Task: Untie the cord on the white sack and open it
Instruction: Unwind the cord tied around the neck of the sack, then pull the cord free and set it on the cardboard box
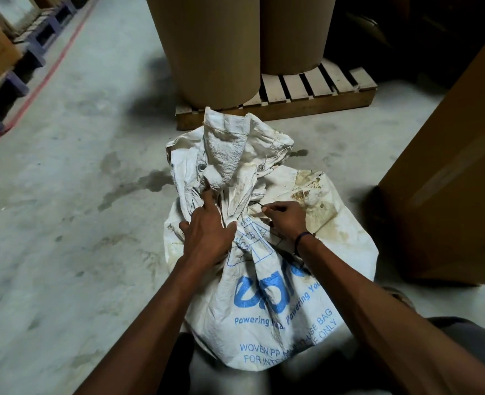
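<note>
Stained, crumpled white sack (267,295) with blue print, neck gathered

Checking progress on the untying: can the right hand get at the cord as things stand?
Probably yes: the right hand already pinches the thin dark cord at the sack's gathered neck, nothing covering it.

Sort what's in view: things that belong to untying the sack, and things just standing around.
Job: white sack; dark cord at its gathered neck; left hand; right hand.
Standing around: cardboard drums; wooden pallet; big carton.
</note>
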A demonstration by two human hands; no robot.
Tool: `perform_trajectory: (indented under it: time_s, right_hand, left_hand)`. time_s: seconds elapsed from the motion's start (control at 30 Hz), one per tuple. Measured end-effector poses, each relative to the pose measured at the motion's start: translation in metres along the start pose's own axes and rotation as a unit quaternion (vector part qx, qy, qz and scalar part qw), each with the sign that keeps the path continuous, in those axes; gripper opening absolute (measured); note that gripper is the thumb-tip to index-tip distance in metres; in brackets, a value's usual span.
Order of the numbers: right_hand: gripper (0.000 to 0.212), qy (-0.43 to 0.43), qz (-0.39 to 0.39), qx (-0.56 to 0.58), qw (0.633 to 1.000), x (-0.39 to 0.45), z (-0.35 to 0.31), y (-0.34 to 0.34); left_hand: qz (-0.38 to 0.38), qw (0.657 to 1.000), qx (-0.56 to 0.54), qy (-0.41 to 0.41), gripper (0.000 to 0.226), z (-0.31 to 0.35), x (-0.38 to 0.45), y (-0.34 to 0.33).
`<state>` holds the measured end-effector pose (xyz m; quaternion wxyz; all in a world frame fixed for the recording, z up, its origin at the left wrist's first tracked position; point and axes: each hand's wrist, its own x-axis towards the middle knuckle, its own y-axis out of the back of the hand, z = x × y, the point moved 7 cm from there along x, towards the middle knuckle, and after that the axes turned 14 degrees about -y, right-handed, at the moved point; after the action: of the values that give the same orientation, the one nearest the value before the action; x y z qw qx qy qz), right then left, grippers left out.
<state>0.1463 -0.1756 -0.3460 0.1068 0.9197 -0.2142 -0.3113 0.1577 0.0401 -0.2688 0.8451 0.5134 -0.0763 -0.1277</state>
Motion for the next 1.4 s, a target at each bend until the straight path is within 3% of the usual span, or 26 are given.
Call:
perform_trajectory:
  time_s: [0.1, 0.23, 0.4, 0.5, 0.57, 0.63, 0.8, 0.97, 1.07, 1.13, 1.2, 1.3, 1.4]
  right_hand:
    - [0.002, -0.006, -0.004, -0.015, 1.0, -0.009, -0.01, 0.008]
    - [0.009, 0.051, -0.038, -0.063, 0.996, -0.05, -0.039, 0.021]
    - [0.015, 0.101, -0.065, -0.107, 0.987, -0.12, -0.044, 0.066]
    - [0.015, 0.085, -0.098, -0.058, 0.99, -0.154, -0.031, 0.095]
    - [0.011, 0.05, -0.13, -0.015, 0.99, -0.174, -0.022, 0.113]
    - [0.007, 0.026, -0.15, 0.013, 0.988, -0.189, -0.014, 0.131]
    - [0.012, 0.089, -0.104, -0.091, 0.986, -0.223, -0.006, 0.174]
    - [0.015, 0.163, -0.048, -0.237, 0.956, -0.251, 0.004, 0.194]
    - [0.017, 0.169, -0.05, -0.254, 0.951, -0.263, 0.012, 0.207]
    - [0.018, 0.134, -0.087, -0.247, 0.956, -0.268, 0.02, 0.213]
    - [0.018, 0.092, -0.135, -0.228, 0.96, -0.274, 0.033, 0.217]
    - [0.016, 0.027, -0.193, -0.123, 0.973, -0.281, 0.052, 0.222]
    - [0.019, -0.03, -0.227, -0.015, 0.973, -0.29, 0.066, 0.226]
  left_hand:
    - [-0.004, 1.0, 0.01, -0.007, 0.076, 0.007, 0.0, 0.0]
    - [-0.002, 0.999, -0.038, -0.038, 0.066, 0.019, -0.002, 0.005]
    - [-0.007, 0.986, -0.107, -0.125, 0.084, 0.048, -0.028, 0.011]
    - [-0.002, 0.974, -0.112, -0.196, 0.052, 0.075, -0.058, 0.017]
    - [0.047, 0.961, -0.11, -0.248, 0.027, 0.101, -0.083, 0.03]
    - [0.088, 0.953, -0.11, -0.27, 0.019, 0.123, -0.106, 0.039]
    - [0.006, 0.961, -0.189, -0.203, 0.013, 0.143, -0.158, 0.028]
    - [-0.004, 0.961, -0.215, -0.171, 0.016, 0.139, -0.189, 0.04]
    - [0.001, 0.967, -0.2, -0.155, 0.015, 0.128, -0.208, 0.044]
    - [-0.019, 0.96, -0.247, -0.131, 0.016, 0.128, -0.221, 0.042]
    - [-0.092, 0.923, -0.37, -0.054, 0.013, 0.127, -0.238, 0.03]
    - [-0.226, 0.806, -0.545, 0.042, 0.019, 0.133, -0.264, 0.008]
    - [-0.241, 0.722, -0.646, 0.05, 0.028, 0.142, -0.273, 0.006]
